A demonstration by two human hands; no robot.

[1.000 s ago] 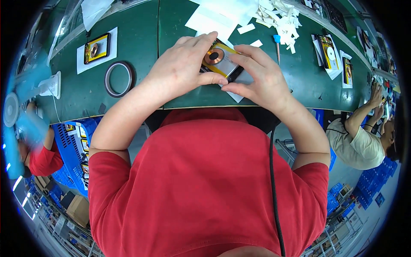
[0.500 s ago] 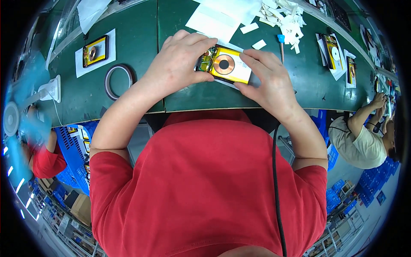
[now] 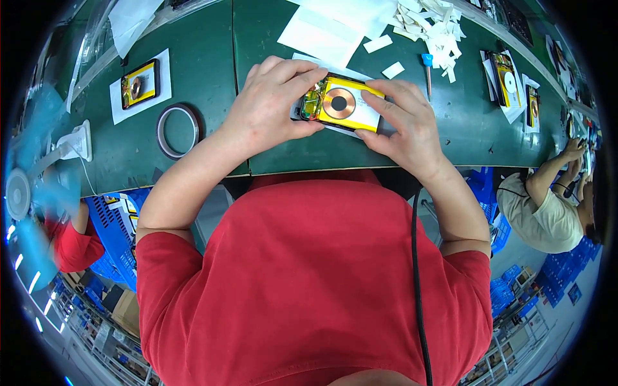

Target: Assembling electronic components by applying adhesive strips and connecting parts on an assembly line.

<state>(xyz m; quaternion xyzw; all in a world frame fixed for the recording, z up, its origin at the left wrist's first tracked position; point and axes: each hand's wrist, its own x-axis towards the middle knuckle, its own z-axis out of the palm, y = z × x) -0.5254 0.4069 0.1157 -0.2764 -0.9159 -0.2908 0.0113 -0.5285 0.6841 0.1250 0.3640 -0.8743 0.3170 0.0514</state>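
Between my hands lies an opened power bank, its circuit board at the left end and a copper charging coil on a white and yellow battery face. My left hand grips the circuit-board end, thumb along the near edge and fingers at the far edge. My right hand holds the other end, with fingertips over the battery's far corner and thumb at the near side. A white paper sheet shows partly beneath the device; the hands hide the rest.
At left sit another opened power bank on paper and a tape roll. Beyond my hands are white sheets, paper strips and a blue-handled screwdriver. More units lie at right. A co-worker sits at far right.
The right fingers have shifted slightly on the battery end, and more of its far yellow edge shows. Both hands keep their hold. The whole view has shifted a little.
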